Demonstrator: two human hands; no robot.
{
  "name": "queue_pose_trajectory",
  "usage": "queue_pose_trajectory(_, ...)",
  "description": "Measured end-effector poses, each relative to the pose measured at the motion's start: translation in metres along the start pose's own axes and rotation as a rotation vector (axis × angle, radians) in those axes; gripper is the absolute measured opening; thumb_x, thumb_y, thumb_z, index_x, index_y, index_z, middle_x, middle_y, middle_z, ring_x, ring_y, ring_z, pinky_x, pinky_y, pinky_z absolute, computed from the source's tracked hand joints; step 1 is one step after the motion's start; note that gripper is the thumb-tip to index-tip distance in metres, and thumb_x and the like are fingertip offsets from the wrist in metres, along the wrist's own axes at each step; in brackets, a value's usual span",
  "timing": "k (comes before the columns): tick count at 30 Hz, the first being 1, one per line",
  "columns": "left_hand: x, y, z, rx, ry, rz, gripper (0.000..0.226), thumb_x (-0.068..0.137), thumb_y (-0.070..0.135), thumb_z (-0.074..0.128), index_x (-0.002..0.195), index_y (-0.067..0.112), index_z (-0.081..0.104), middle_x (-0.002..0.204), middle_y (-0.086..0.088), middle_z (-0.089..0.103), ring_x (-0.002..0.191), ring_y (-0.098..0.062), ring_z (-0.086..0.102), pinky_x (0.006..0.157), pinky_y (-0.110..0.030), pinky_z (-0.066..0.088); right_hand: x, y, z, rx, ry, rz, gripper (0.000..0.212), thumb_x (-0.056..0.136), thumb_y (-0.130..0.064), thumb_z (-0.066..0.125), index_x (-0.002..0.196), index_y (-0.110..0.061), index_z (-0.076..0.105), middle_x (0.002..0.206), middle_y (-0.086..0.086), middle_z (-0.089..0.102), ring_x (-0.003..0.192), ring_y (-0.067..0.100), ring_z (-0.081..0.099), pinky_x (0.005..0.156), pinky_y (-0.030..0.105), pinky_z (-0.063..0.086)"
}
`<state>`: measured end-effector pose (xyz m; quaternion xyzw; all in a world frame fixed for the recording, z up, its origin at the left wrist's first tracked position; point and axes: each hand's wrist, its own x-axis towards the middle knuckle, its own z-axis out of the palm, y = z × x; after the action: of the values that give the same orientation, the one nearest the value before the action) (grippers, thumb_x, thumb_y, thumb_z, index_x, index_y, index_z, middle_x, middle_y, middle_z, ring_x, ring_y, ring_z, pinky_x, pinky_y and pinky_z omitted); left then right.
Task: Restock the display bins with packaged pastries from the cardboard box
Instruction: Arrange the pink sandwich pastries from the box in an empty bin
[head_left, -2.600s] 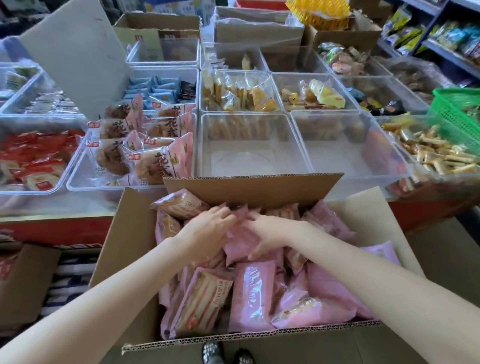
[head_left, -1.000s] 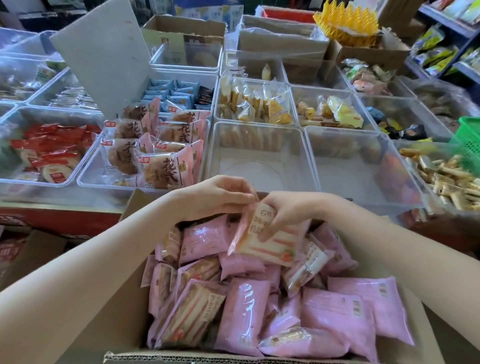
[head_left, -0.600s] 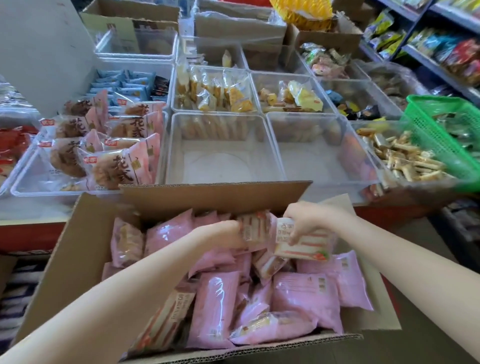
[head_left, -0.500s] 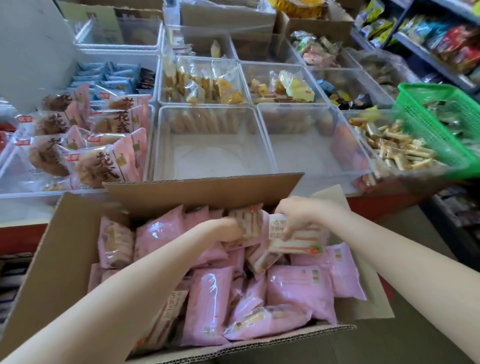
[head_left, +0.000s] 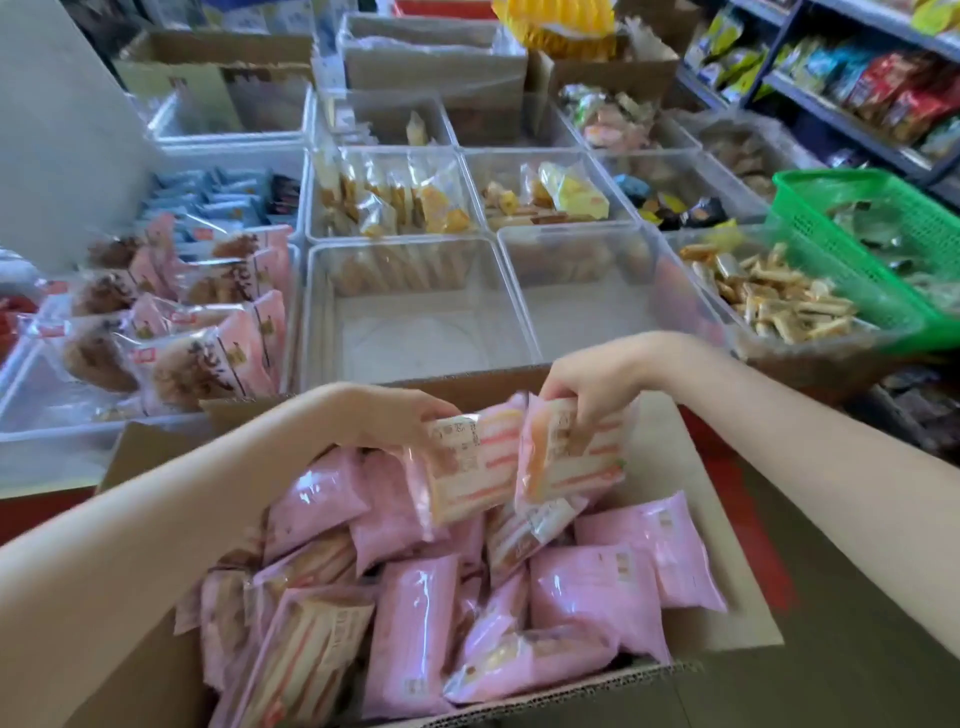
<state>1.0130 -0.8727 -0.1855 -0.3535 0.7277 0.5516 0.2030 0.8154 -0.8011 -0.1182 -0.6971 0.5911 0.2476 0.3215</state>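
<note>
An open cardboard box (head_left: 727, 597) in front of me holds several pink packaged pastries (head_left: 592, 597). My left hand (head_left: 395, 415) grips one striped pastry pack (head_left: 467, 473) by its top edge, lifted above the pile. My right hand (head_left: 597, 384) pinches a second pastry pack (head_left: 566, 457) beside it, and the two packs touch. Just beyond the box stand two clear display bins: one (head_left: 410, 332) straight ahead and another (head_left: 597, 306) to its right, both with bare bottoms.
A bin of brown round pastries in pink wrappers (head_left: 197, 332) sits left of the bare bins. Bins of yellow snacks (head_left: 389, 202) lie behind, wrapped sticks (head_left: 779, 301) and a green basket (head_left: 883, 249) to the right. Shelves (head_left: 857, 88) stand at far right.
Both hands have risen out of the box, each with a pastry pack, and now hold them higher, close to the box's far flap. The left hand took hold of its pack during this time.
</note>
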Motion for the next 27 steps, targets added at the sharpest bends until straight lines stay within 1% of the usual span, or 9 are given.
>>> queue_pose_trajectory(3,-0.037,0.011,-0.041,-0.079,-0.052,0.053,0.031,0.078,0.001,0.07,0.102,0.02,0.062,0.098,0.001,0.069,0.091,-0.015,0.065,0.08,-0.028,0.053,-0.014,-0.017,-0.04,-0.013,0.148,-0.042,0.018,0.075,-0.023,0.077,0.086,-0.022,0.064,0.071,-0.012,0.057,0.069,0.007,0.053,0.056,0.016,0.039)
queue_pose_trajectory(7,-0.072,0.027,-0.083,-0.096,0.146,0.103,0.039,0.08,0.003,0.067,0.114,0.021,0.06,0.108,0.003,0.069,0.102,-0.01,0.064,0.093,-0.025,0.05,-0.018,-0.033,-0.078,-0.074,0.315,-0.075,0.017,0.076,-0.022,0.075,0.087,-0.027,0.063,0.1,-0.007,0.062,0.093,0.014,0.057,0.078,0.032,0.05)
queue_pose_trajectory(10,-0.086,0.03,-0.103,-0.25,0.328,0.159,0.04,0.079,0.002,0.067,0.117,0.013,0.059,0.109,-0.005,0.069,0.101,-0.015,0.066,0.088,-0.028,0.054,-0.013,-0.042,-0.095,-0.087,0.398,-0.101,0.023,0.079,-0.019,0.072,0.1,-0.026,0.066,0.119,-0.004,0.058,0.107,0.017,0.055,0.091,0.037,0.049)
queue_pose_trajectory(13,-0.089,0.031,-0.112,-0.389,0.43,0.199,0.029,0.08,0.0,0.065,0.108,0.007,0.061,0.102,-0.007,0.07,0.09,-0.014,0.069,0.076,-0.024,0.057,-0.006,-0.043,-0.107,-0.095,0.454,-0.082,0.014,0.083,-0.013,0.065,0.088,-0.026,0.063,0.106,-0.006,0.058,0.095,0.013,0.057,0.074,0.028,0.048)
queue_pose_trajectory(16,-0.086,0.023,-0.121,-0.52,0.485,0.211,0.021,0.081,-0.002,0.063,0.1,0.007,0.061,0.095,-0.007,0.071,0.08,-0.013,0.071,0.067,-0.022,0.058,0.002,-0.032,-0.12,-0.104,0.507,-0.024,0.026,0.084,-0.005,0.056,0.07,-0.027,0.051,0.089,-0.004,0.055,0.076,0.009,0.054,0.059,0.024,0.039)
queue_pose_trajectory(19,-0.079,0.012,-0.131,-0.644,0.548,0.21,0.022,0.08,-0.001,0.063,0.102,0.003,0.059,0.096,-0.011,0.07,0.078,-0.016,0.071,0.062,-0.022,0.058,0.01,-0.023,-0.131,-0.091,0.559,-0.03,0.004,0.083,-0.015,0.063,0.086,-0.017,0.06,0.097,0.001,0.059,0.086,0.019,0.056,0.074,0.035,0.049)
queue_pose_trajectory(21,-0.074,0.007,-0.134,-0.702,0.572,0.208,0.023,0.08,-0.001,0.063,0.102,0.003,0.058,0.089,-0.01,0.073,0.075,-0.016,0.072,0.058,-0.021,0.057,0.018,-0.021,-0.134,-0.065,0.531,-0.03,0.014,0.083,-0.018,0.065,0.096,-0.016,0.061,0.103,0.0,0.058,0.093,0.019,0.056,0.084,0.038,0.049)
queue_pose_trajectory(24,-0.066,0.002,-0.139,-0.677,0.582,0.195,0.017,0.079,0.001,0.065,0.095,0.006,0.059,0.095,-0.012,0.071,0.081,-0.018,0.071,0.059,-0.022,0.058,0.038,-0.022,-0.136,-0.094,0.502,-0.029,0.015,0.084,-0.002,0.052,0.09,-0.014,0.058,0.108,0.006,0.057,0.097,0.023,0.057,0.085,0.042,0.051)
queue_pose_trajectory(27,-0.06,-0.001,-0.143,-0.622,0.607,0.19,0.015,0.079,0.002,0.066,0.092,0.008,0.061,0.1,-0.013,0.069,0.089,-0.022,0.068,0.069,-0.028,0.059,0.051,-0.027,-0.141,0.054,0.415,-0.125,0.013,0.087,-0.011,0.06,0.094,-0.022,0.061,0.104,-0.001,0.062,0.094,0.016,0.06,0.083,0.033,0.052)
